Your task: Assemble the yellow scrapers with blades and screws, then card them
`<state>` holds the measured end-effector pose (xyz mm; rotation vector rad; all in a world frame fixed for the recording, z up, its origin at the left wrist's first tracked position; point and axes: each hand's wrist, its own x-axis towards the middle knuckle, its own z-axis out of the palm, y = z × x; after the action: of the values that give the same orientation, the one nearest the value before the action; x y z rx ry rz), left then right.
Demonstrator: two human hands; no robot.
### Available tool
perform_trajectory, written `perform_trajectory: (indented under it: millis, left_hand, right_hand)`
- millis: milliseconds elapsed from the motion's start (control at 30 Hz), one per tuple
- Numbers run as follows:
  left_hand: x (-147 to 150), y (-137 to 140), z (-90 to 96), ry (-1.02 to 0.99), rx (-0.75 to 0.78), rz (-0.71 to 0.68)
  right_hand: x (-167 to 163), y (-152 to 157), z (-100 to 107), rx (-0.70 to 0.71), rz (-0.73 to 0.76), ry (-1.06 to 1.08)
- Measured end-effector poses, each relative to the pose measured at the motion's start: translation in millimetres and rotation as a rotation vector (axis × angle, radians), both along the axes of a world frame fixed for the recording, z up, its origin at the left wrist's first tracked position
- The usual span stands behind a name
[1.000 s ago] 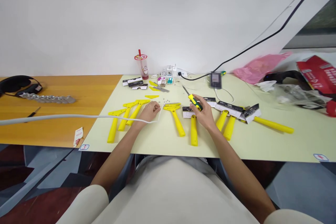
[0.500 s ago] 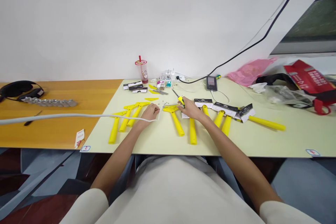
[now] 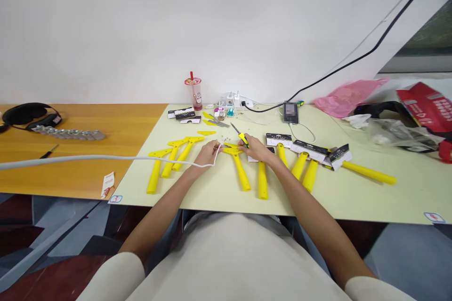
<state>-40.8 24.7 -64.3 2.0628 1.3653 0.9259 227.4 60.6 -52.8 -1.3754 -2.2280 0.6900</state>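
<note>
A yellow T-shaped scraper (image 3: 242, 173) with a metal blade along its head lies before me, its handle toward me. My left hand (image 3: 209, 152) is closed, fingertips pinched at the left end of that head; whatever they may hold is too small to make out. In my right hand (image 3: 257, 149) is a screwdriver (image 3: 243, 138) with a yellow and black handle, its shaft pointing up and left, off the scraper. The lower fingers of this hand come close to the head's right end. Small metal pieces (image 3: 226, 138) lie just beyond the head.
Several yellow scrapers (image 3: 154, 175) lie on the left; carded scrapers (image 3: 299, 165) on the right. Behind are loose blades (image 3: 218, 123), a lidded cup (image 3: 194, 93), a power strip (image 3: 231, 99) and a small screen device (image 3: 291, 112). A white cable (image 3: 106, 157) crosses the left foreground.
My left hand has moved right from beside the small metal pieces to the scraper head. The screwdriver stays in my right hand, raised at much the same slant. The view has shifted slightly.
</note>
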Motion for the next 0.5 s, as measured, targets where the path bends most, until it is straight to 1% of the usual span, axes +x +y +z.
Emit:
perform_trajectory:
  millis: [233, 500]
  left_hand:
    - [5.9, 0.8, -6.7, -0.035, 0.148, 0.021]
    - [16.6, -2.2, -6.3, -0.095, 0.093, 0.037]
  right_hand:
    - [-0.6, 1.5, -0.8, -0.016, 0.002, 0.027]
    - [-3.0, -1.1, 3.4, -0.072, 0.012, 0.041]
